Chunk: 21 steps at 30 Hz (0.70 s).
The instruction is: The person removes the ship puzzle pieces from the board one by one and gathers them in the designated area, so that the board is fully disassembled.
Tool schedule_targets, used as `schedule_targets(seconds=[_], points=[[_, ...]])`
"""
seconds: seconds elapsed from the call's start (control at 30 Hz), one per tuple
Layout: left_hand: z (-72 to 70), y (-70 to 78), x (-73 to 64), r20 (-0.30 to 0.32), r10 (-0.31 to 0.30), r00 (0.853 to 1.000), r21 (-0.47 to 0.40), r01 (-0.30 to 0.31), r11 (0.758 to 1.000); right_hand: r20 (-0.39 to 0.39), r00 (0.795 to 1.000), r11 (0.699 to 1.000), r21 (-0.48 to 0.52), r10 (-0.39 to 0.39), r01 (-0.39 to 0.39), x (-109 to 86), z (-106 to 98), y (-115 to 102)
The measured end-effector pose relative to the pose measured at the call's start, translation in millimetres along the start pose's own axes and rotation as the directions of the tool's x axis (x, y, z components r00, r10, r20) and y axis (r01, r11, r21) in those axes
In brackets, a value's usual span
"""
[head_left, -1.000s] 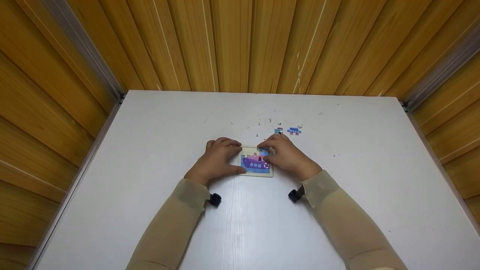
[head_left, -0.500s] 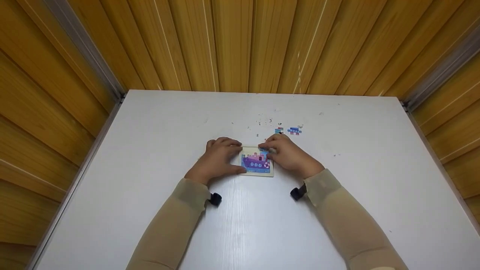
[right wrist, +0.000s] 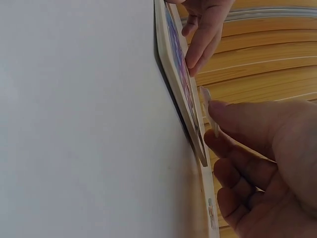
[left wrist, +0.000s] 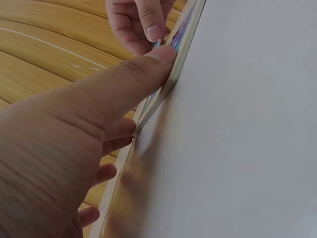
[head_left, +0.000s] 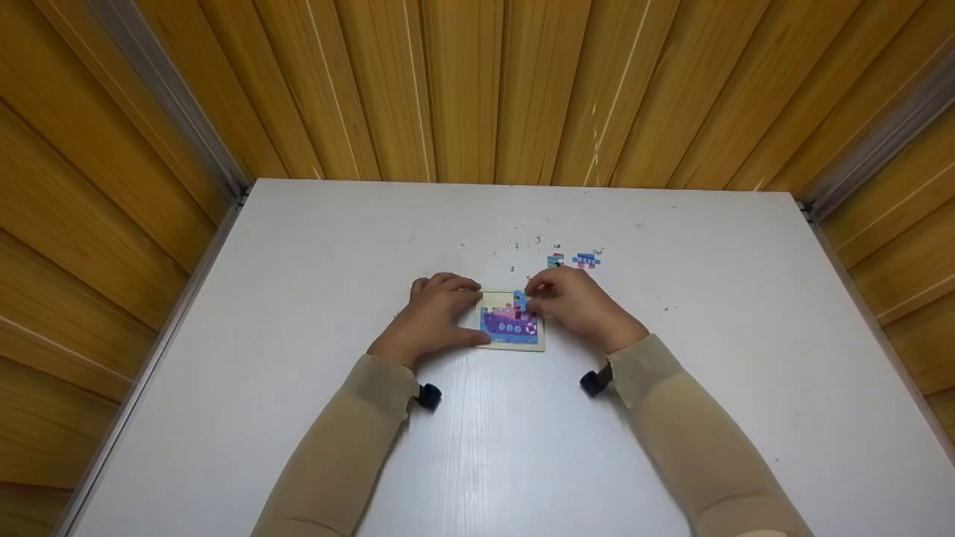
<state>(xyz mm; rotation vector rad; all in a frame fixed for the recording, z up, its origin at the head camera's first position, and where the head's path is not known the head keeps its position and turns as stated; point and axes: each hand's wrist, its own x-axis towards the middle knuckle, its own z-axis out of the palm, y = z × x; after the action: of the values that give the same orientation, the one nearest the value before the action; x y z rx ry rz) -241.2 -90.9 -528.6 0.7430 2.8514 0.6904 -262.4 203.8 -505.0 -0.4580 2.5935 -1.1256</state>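
A small square jigsaw puzzle board (head_left: 515, 348) with a pale rim lies on the white table, showing a purple and pink ship. My left hand (head_left: 433, 317) grips its left side, thumb at the near corner and fingertips by the far one. Over the board's right side, my right hand (head_left: 578, 306) pinches a thin puzzle piece (right wrist: 210, 113) between thumb and forefinger. In the right wrist view this piece is tilted and held just off the board. From the head it looks blue, partly covered by the fingers. Pale bare backing shows in the board's upper left.
Beyond my right hand lie two loose bits of puzzle: a blue and pink one (head_left: 586, 259) and a multicoloured one (head_left: 556, 260), partly hidden by the hand. Dark specks dot the white table (head_left: 336, 239). Wood-look panels (head_left: 462, 89) stand along its back and sides.
My right hand has shifted slightly to the right, and more of the blue piece shows at its fingertips. The left hand and the board have stayed in place.
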Motion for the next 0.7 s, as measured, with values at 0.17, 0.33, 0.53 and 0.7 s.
schedule_targets(seconds=[0.17, 0.33, 0.53, 0.7], points=[[1.0, -0.3, 0.4, -0.005, 0.002, 1.000, -0.001, -0.002, 1.000, -0.032, 0.999, 1.000, 0.004, 0.000, 0.000, 1.2, -3.1, 1.7], [1.1, -1.0, 0.4, -0.015, 0.013, 1.000, -0.007, -0.013, 1.000, -0.079, 0.996, 0.999, 0.010, -0.030, 0.031, 1.2, -9.3, 3.9], [1.5, -2.2, 0.2, -0.015, 0.022, 1.000, -0.008, -0.022, 1.000, -0.153, 0.986, 0.997, -0.006, -0.073, 0.073, 2.3, -22.3, 10.2], [1.8, -1.8, -0.2, -0.010, 0.011, 1.000, -0.009, -0.011, 1.000, -0.201, 0.979, 0.999, -0.002, -0.039, 0.040, 2.7, -38.7, 16.9]])
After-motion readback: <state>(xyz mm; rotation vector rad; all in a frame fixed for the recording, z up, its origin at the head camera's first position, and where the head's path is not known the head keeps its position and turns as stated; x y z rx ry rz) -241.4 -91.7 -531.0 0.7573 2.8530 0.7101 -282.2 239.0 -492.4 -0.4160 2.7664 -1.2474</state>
